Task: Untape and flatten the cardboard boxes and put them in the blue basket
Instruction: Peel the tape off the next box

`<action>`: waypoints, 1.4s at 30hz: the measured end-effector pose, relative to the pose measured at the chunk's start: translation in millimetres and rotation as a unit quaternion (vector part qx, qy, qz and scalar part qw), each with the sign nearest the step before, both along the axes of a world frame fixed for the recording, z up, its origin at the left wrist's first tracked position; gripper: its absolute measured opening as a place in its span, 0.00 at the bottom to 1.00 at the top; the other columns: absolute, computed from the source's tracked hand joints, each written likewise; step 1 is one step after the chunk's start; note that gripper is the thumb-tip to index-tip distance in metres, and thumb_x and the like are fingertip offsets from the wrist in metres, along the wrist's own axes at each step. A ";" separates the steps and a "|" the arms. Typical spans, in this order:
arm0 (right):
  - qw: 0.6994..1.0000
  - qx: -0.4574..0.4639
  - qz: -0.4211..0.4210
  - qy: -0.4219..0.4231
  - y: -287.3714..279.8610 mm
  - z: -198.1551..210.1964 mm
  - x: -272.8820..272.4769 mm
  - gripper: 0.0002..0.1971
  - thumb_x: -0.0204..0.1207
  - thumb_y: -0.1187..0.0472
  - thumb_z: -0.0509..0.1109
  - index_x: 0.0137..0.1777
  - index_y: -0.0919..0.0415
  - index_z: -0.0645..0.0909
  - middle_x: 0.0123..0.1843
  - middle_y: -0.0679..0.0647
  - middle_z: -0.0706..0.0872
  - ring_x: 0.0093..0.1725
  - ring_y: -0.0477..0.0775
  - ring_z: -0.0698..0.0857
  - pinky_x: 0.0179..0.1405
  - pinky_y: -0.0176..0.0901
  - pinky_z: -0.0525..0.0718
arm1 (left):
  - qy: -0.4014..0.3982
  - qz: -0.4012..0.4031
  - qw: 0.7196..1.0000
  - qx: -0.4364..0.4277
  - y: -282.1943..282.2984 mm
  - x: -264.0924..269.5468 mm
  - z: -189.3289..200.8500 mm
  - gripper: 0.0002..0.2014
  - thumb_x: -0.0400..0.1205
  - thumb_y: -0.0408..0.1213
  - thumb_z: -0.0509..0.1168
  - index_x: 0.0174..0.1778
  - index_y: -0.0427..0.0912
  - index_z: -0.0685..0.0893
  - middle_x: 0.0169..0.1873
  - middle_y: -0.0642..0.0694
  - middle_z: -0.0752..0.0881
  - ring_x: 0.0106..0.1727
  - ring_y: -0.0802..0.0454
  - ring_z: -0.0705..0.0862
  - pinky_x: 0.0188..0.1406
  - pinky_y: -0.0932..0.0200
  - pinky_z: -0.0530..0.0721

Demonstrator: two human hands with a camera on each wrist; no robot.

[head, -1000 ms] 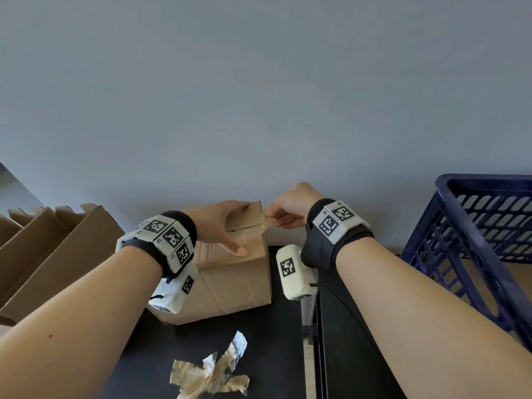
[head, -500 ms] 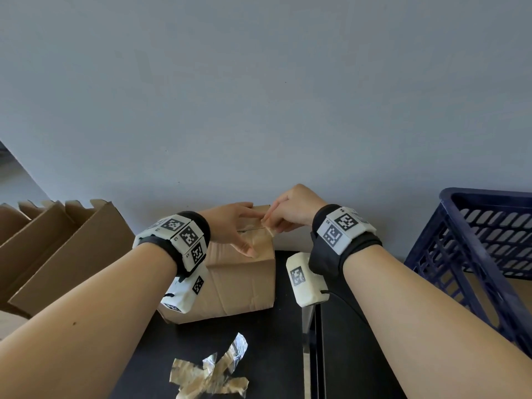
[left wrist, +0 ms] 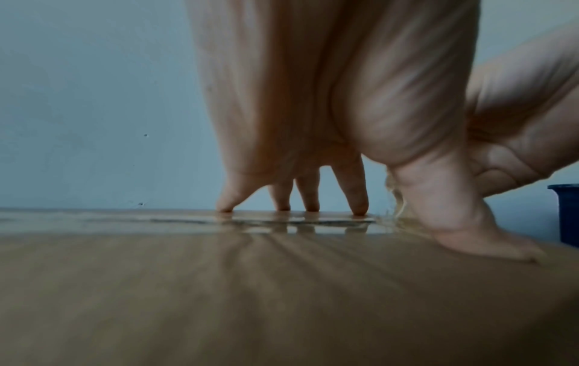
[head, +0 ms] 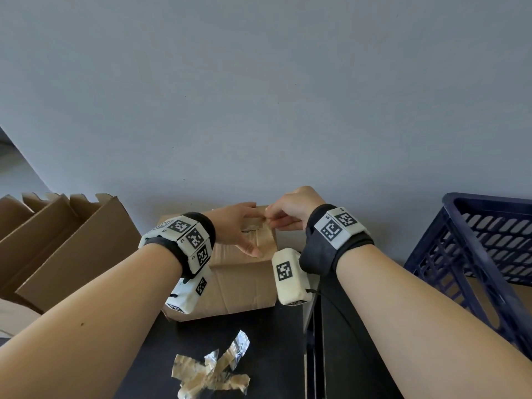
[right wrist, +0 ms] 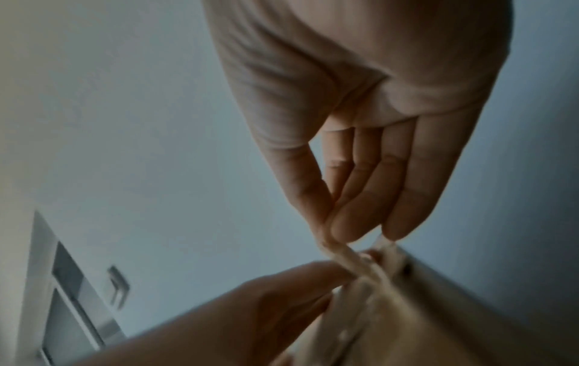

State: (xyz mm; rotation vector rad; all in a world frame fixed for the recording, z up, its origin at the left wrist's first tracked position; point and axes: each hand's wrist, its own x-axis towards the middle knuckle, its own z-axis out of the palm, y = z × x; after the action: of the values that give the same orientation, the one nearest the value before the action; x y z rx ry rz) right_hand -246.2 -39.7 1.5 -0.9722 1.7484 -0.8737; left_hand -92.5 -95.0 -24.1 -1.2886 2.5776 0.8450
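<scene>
A closed brown cardboard box (head: 239, 286) stands on the black table against the wall. My left hand (head: 240, 228) lies spread on its top, straight fingertips (left wrist: 358, 208) and thumb pressing the taped lid (left wrist: 250, 284). My right hand (head: 288, 216) is at the box's far right top edge, thumb and fingers pinching a twisted strip of clear tape (right wrist: 351, 260) that still runs down onto the box. The blue basket (head: 486, 254) stands at the right, a flat piece of cardboard showing through its slots.
A wad of peeled tape (head: 213, 372) lies on the black table (head: 273, 355) in front of the box. Opened cardboard boxes (head: 66, 246) lean at the left. A grey wall rises right behind the box. A gap in the table top (head: 312, 355) runs below my right wrist.
My right hand has moved left along the box's top edge toward my left hand, still pinching the tape. The left hand stays pressed on the lid. The head view has shifted slightly.
</scene>
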 end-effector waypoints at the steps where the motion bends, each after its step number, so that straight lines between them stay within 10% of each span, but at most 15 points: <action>1: 1.000 -0.001 -0.016 0.023 -0.7 -0.7 -3.8 0.06 0.62 0.74 0.74 0.40 0.70 0.86 0.36 0.64 0.90 0.33 0.58 0.89 0.50 0.54 0.90 | -0.001 0.003 1.000 0.001 0.5 0.4 0.4 0.46 0.65 0.51 0.80 0.77 0.68 0.63 0.82 0.56 0.52 0.82 0.53 0.56 0.80 0.49 0.58; 13: 1.000 -0.014 0.015 0.023 1.1 6.6 -3.0 0.10 0.70 0.77 0.66 0.41 0.66 0.86 0.30 0.59 0.83 0.26 0.51 0.82 0.31 0.39 0.88 | 0.014 0.076 0.995 -0.066 8.3 -23.1 -4.1 0.39 0.61 0.64 0.76 0.64 0.54 0.70 0.63 0.50 0.75 0.61 0.48 0.77 0.66 0.37 0.72; 22: 0.998 -0.044 0.023 -0.047 -9.9 8.5 3.8 0.09 0.70 0.78 0.68 0.36 0.65 0.83 0.29 0.59 0.84 0.26 0.51 0.83 0.38 0.44 0.89 | 0.020 0.063 0.997 -0.050 2.5 -21.4 -4.1 0.48 0.56 0.69 0.71 0.73 0.57 0.66 0.70 0.51 0.74 0.72 0.45 0.73 0.71 0.32 0.68; 25: 0.990 -0.082 0.100 -0.063 -10.6 19.3 10.0 0.09 0.71 0.77 0.70 0.39 0.62 0.82 0.29 0.58 0.86 0.26 0.50 0.83 0.37 0.39 0.88 | -0.022 0.064 0.995 -0.069 6.0 -24.1 -2.6 0.40 0.70 0.60 0.70 0.76 0.51 0.65 0.73 0.49 0.72 0.75 0.44 0.69 0.75 0.29 0.59; 31: 0.989 -0.095 0.110 -0.015 -14.8 25.1 4.6 0.05 0.73 0.72 0.73 0.43 0.62 0.82 0.32 0.57 0.87 0.29 0.50 0.84 0.42 0.43 0.88 | 0.020 0.053 0.997 -0.055 8.0 -17.6 0.1 0.33 0.75 0.60 0.66 0.74 0.52 0.68 0.68 0.49 0.77 0.69 0.46 0.75 0.75 0.38 0.65; 35: 0.992 -0.100 0.055 -0.050 -13.9 13.8 -3.4 0.07 0.77 0.63 0.73 0.49 0.67 0.83 0.35 0.59 0.88 0.29 0.50 0.84 0.38 0.41 0.89 | 0.116 0.143 0.980 -0.075 -0.2 -5.0 4.5 0.12 0.81 0.49 0.64 0.52 0.44 0.79 0.51 0.47 0.81 0.47 0.51 0.79 0.45 0.60 0.73; 39: 0.983 -0.119 -0.016 0.138 -17.0 -7.4 -1.7 0.04 0.76 0.64 0.69 0.42 0.55 0.84 0.41 0.53 0.87 0.42 0.53 0.89 0.50 0.46 0.89 | 0.120 0.164 0.975 -0.092 -1.2 -0.1 4.4 0.11 0.82 0.45 0.63 0.43 0.41 0.81 0.36 0.50 0.81 0.43 0.50 0.80 0.33 0.60 0.71; 42: 0.962 -0.105 0.099 0.231 -16.5 -20.8 8.7 0.15 0.75 0.64 0.67 0.60 0.51 0.84 0.63 0.50 0.84 0.64 0.52 0.82 0.56 0.36 0.77 | 0.125 0.168 0.973 -0.094 -4.3 2.6 1.7 0.09 0.82 0.45 0.64 0.42 0.43 0.82 0.38 0.50 0.83 0.44 0.51 0.80 0.35 0.60 0.72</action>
State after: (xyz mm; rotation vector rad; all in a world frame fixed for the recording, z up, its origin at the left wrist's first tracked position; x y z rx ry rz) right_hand -237.5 -56.2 -19.3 -1.5637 1.9208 -0.7499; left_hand -89.9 -99.3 -22.4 -1.8222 2.7271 0.8823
